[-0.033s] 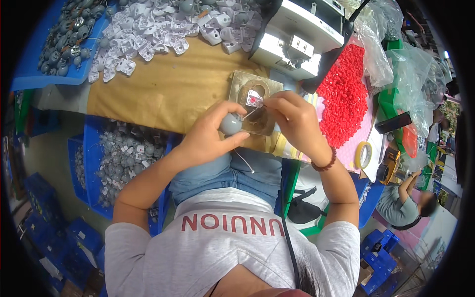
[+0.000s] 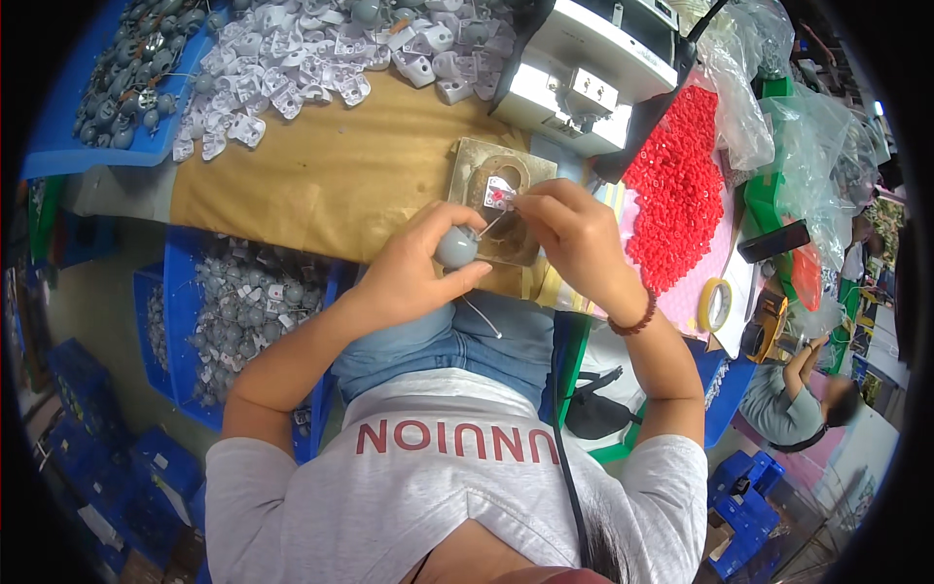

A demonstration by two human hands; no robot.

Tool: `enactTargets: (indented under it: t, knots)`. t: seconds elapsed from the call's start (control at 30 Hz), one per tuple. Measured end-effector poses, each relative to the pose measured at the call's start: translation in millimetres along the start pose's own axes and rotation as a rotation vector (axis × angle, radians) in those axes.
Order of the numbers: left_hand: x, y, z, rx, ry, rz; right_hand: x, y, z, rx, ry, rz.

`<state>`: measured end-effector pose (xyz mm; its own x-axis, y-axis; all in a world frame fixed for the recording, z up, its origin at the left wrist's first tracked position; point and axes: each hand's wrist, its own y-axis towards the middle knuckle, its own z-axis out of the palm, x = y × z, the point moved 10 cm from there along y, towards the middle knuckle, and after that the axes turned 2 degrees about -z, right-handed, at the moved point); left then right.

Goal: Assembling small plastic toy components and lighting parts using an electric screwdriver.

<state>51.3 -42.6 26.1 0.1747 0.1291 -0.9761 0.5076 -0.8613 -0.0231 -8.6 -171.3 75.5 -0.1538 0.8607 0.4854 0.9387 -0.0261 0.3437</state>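
Observation:
In my left hand (image 2: 404, 273) is a smooth grey ball (image 2: 456, 250), held between thumb and curled fingers. A thin white cord (image 2: 481, 316) hangs below it toward my lap, and a short white strand rises from its top right. Just beyond the ball lies a square block (image 2: 469, 161) with a rounded hollow. A small white plastic housing (image 2: 497, 185) with a red part inside sits in that hollow. My right hand (image 2: 581, 229) is pinched closed at the housing's right edge; its fingertips hide what they grip.
White plastic housings (image 2: 311, 63) are heaped at the far left, beside a blue bin (image 2: 156, 146) of grey balls. Another blue bin (image 2: 258, 311) stands left of my lap. A white machine (image 2: 603, 58) is behind the block. Red parts (image 2: 676, 185) and a tape roll (image 2: 715, 304) lie right.
My left hand and the grey ball have shifted very slightly to the right. The fingers of my right hand have moved a touch to the left.

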Motion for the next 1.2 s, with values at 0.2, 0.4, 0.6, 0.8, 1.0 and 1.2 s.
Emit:
enactTargets:
  t: [0.2,0.4,0.6,0.8,1.0,1.2]
  knots:
    - [-2.4,0.7,6.9,-0.032,0.257,0.062,7.5,3.5,21.4,0.026,-0.204,-0.168]
    - [1.2,1.7,9.2,-0.012,0.328,0.046,17.0,3.4,28.8,0.145,-0.287,-0.199]
    - [-1.6,5.6,-2.8,-0.025,0.38,0.034,18.5,-2.5,33.2,0.148,-0.308,-0.19]
    - [-17.5,9.8,-3.3,-0.118,0.599,0.183,22.4,-3.5,35.2,0.149,-0.317,-0.145]
    - [-23.5,20.6,27.7,-0.159,0.953,0.326,-4.3,-14.8,11.2,-0.024,0.037,-0.027]
    - [-24.2,19.6,30.9,-0.161,0.987,0.4,-57.2,-47.5,-22.5,0.015,0.271,0.254]
